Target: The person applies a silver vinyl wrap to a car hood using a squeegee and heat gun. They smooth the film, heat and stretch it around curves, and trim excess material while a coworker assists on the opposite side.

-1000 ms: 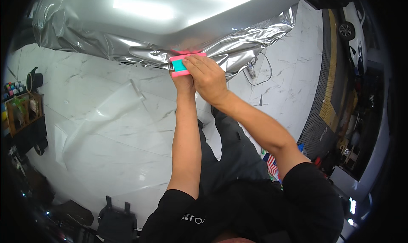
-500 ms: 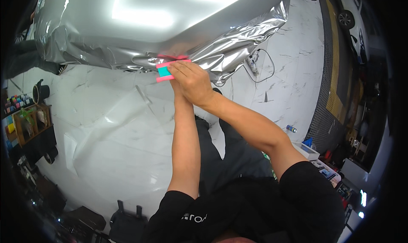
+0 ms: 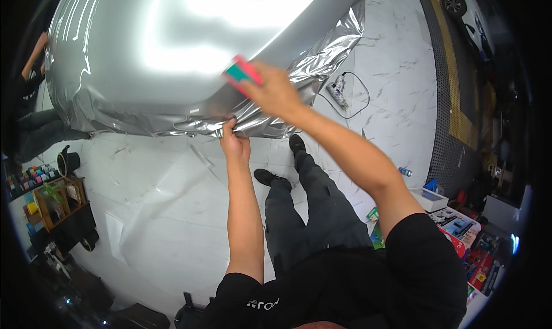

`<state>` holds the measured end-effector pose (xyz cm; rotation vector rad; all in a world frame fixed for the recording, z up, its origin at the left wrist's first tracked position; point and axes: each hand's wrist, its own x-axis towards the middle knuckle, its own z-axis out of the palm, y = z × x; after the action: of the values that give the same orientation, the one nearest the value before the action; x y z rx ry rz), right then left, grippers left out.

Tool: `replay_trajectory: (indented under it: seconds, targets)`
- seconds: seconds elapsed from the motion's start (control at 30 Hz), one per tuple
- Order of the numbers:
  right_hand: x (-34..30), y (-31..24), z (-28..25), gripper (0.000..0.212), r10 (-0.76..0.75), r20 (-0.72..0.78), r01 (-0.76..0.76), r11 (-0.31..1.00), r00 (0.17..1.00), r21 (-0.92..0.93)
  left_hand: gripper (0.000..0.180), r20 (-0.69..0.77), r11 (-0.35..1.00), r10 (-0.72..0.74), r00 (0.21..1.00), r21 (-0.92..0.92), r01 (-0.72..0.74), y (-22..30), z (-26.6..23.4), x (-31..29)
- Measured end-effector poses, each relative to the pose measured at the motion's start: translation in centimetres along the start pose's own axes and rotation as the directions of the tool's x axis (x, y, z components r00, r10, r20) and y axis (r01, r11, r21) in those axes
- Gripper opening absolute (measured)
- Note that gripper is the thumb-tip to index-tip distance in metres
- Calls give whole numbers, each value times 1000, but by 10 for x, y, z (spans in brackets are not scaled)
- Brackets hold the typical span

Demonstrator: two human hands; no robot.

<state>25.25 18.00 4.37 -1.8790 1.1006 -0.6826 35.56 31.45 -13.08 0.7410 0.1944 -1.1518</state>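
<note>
A sheet of glossy silver wrap film [image 3: 132,76] covers a large rounded car panel, with wrinkled loose edges along its front and right. My right hand [image 3: 275,90], slightly blurred, is closed on a pink and teal squeegee [image 3: 236,71] over the panel's lower right part. Whether the squeegee touches the film cannot be told. Below it, my left hand [image 3: 234,144] grips the gathered front edge of the film, its thumb on top and its other fingers mostly hidden.
A power strip [image 3: 338,93] with a looped cord lies on the marble-look floor right of the panel. Clear sheeting [image 3: 155,191] is spread at left, near a wooden organiser [image 3: 60,202]. Another person's arm [image 3: 33,56] is at far left. A white car [image 3: 471,24] stands far right.
My right hand has lifted the squeegee up the panel, away from the film's edge, tilting it. My left hand now shows below, at the edge. The whole view has shifted.
</note>
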Motion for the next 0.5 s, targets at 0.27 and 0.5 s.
replay_trajectory:
  seconds: [0.27, 0.5]
  targets:
    - [43, 9, -18, 46, -124, 21, 126, 977, 992, -171, 38, -73, 994, 24, 997, 104, -17, 3, 4, -12]
    - [128, 72, -159, 45, 70, -371, -194, 932, 926, -307, 51, -47, 951, -46, 998, 304, 58, 18, 18, -26]
